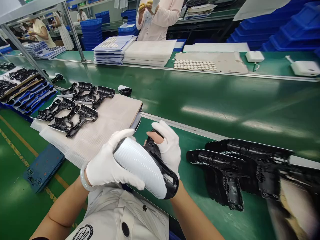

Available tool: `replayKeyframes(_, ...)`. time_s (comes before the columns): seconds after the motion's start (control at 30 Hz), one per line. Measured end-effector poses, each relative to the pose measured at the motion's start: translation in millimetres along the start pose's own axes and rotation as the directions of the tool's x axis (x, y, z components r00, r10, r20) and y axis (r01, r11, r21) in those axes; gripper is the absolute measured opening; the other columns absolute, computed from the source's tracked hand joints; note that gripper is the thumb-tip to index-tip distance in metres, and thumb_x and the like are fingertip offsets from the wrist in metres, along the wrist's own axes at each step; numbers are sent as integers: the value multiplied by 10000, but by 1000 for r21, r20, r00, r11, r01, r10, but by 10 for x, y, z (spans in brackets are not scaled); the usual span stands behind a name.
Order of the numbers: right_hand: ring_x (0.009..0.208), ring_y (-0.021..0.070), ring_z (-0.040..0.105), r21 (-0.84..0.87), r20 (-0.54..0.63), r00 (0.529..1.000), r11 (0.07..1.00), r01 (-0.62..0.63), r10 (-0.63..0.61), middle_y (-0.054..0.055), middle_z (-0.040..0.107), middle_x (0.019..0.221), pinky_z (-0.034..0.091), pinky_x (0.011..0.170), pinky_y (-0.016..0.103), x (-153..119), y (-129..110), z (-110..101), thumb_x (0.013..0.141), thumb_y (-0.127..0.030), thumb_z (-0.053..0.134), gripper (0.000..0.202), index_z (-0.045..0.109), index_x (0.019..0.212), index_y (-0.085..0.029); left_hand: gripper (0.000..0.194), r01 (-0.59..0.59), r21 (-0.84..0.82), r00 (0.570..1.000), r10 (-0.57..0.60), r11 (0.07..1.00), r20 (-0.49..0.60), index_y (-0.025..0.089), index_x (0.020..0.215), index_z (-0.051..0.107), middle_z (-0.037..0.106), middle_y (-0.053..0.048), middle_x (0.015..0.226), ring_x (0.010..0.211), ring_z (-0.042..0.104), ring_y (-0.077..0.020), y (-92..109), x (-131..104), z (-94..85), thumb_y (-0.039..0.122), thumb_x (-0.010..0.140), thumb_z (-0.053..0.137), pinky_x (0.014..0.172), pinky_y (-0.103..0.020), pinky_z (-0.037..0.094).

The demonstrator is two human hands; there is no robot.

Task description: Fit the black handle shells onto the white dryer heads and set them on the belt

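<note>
Held in front of my body is a plastic housing (141, 166) with a glossy white, ridged shell and a black frame along its right side. My left hand (110, 163), in a white glove, wraps the white shell from the left. My right hand (167, 143), also gloved but with a bare thumb tip, grips the black part at the upper right. Its other fingertips are hidden behind the housing. Black pistol-shaped half shells (232, 163) lie on the green bench to the right. More half shells (85, 115) rest on white foam sheets (112, 116) at the left.
A green conveyor belt (200, 90) runs beyond the bench edge. Across it stand stacked sheets (150, 51), small round pieces (195, 65) and a co-worker (160, 20). Layered trays of black parts (30, 86) sit at far left. A blue plastic case (43, 168) is below, left.
</note>
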State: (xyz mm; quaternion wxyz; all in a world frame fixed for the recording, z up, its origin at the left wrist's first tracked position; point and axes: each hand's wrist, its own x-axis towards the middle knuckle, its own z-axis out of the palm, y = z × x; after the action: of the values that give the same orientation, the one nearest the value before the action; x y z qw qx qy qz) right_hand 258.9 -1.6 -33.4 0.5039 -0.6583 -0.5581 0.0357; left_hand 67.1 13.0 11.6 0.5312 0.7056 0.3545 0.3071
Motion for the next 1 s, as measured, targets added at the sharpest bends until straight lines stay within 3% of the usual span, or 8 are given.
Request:
replayKeyframes(0.13, 871, 267, 587, -38, -12, 1000, 999, 7, -8, 69, 551, 765, 496, 766, 396, 46, -52, -24, 886, -324, 500, 251, 508, 645, -254, 1059, 5, -32, 1000, -4, 999, 13, 354, 1402, 541, 581, -58, 1324, 1176, 608, -329, -3, -8, 4, 446, 445, 985, 1036, -479, 525)
replayKeyframes(0.3, 698, 214, 461, 20, -54, 998, 999, 28, -27, 28, 446, 722, 424, 630, 339, 61, 4, -23, 869, -359, 507, 181, 478, 724, -254, 1085, -25, -79, 1000, 26, 997, 13, 337, 1427, 517, 608, -66, 1284, 1147, 627, -322, -20, -21, 20, 426, 453, 987, 1064, -487, 500)
replayKeyframes(0.5, 641, 182, 312, 42, -74, 995, 997, 64, -60, -12, 283, 712, 308, 575, 321, 112, -125, -111, 807, -273, 508, 215, 325, 696, -260, 1098, -42, -79, 999, 43, 996, 15, 337, 1416, 533, 605, -55, 1282, 1193, 596, -322, -29, -12, 8, 421, 424, 996, 1074, -464, 486)
replayKeyframes(0.6, 643, 183, 327, 0, -101, 992, 997, 82, -82, -4, 305, 715, 330, 588, 324, 116, -142, -137, 803, -273, 519, 227, 328, 680, -257, 1066, -34, -90, 999, 34, 995, 0, 317, 1396, 556, 602, -62, 1283, 1192, 593, -319, -27, -10, 2, 432, 430, 992, 1089, -462, 471)
replayKeyframes(0.7, 720, 218, 432, -122, -146, 978, 984, 134, -151, 41, 430, 761, 425, 703, 375, 94, -113, -151, 835, -323, 526, 172, 458, 694, -250, 1071, -35, -76, 999, 35, 997, 2, 315, 1399, 552, 597, -67, 1296, 1204, 585, -321, -37, -9, -12, 424, 430, 994, 1082, -450, 476)
replayKeyframes(0.8, 836, 266, 515, -215, -225, 935, 950, 228, -275, 94, 549, 872, 441, 842, 476, 73, -106, -186, 871, -354, 536, 178, 580, 733, -252, 1085, -51, -59, 999, 52, 997, 16, 324, 1413, 535, 596, -67, 1299, 1217, 577, -321, -42, 1, -25, 426, 434, 993, 1085, -445, 473)
replayKeyframes(0.9, 863, 282, 549, -236, -292, 893, 931, 279, -342, 97, 578, 873, 438, 871, 529, 77, -97, -245, 866, -387, 576, 182, 627, 737, -270, 1080, -63, -57, 998, 63, 996, 4, 293, 1401, 546, 599, -82, 1296, 1219, 579, -332, -19, 20, -22, 451, 429, 989, 1105, -458, 458)
replayKeyframes(1.0, 788, 266, 562, -161, -223, 936, 957, 240, -273, 65, 569, 762, 467, 849, 549, 69, 1, -302, 811, -439, 641, 174, 659, 726, -289, 1053, -53, -29, 998, 53, 998, -19, 252, 1365, 573, 601, -107, 1300, 1222, 580, -354, 16, 36, -13, 454, 418, 988, 1105, -475, 461)
